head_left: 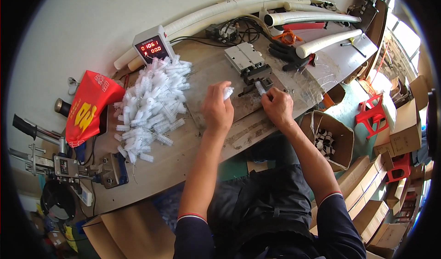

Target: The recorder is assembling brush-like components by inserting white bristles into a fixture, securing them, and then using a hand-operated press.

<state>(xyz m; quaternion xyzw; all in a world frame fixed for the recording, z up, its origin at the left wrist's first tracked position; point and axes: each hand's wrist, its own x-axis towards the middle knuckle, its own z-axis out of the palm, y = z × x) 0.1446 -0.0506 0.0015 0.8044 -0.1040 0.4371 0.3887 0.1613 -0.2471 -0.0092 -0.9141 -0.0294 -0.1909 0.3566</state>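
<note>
My left hand [217, 108] is closed around something white, its tip showing past the fingers, and it looks like one or more of the small bristle brushes. It hovers over the metal plate on the bench. My right hand [278, 107] pinches the near end of a white brush [260, 87], whose far end sits at the dark metal clamp [257, 74]. Behind that clamp is a silver pneumatic block [243, 57]. Left of my left hand lies a heap of white coil-bristled brushes [151, 103] on the bench.
A counter box with a red display [154, 47] stands behind the heap. A red bag [92, 107] and a lever press [110, 171] are at the left. Beyond the clamp lie a black glove [287, 54] and white tubes [317, 18]. A cardboard box [342, 139] stands below the bench's right edge.
</note>
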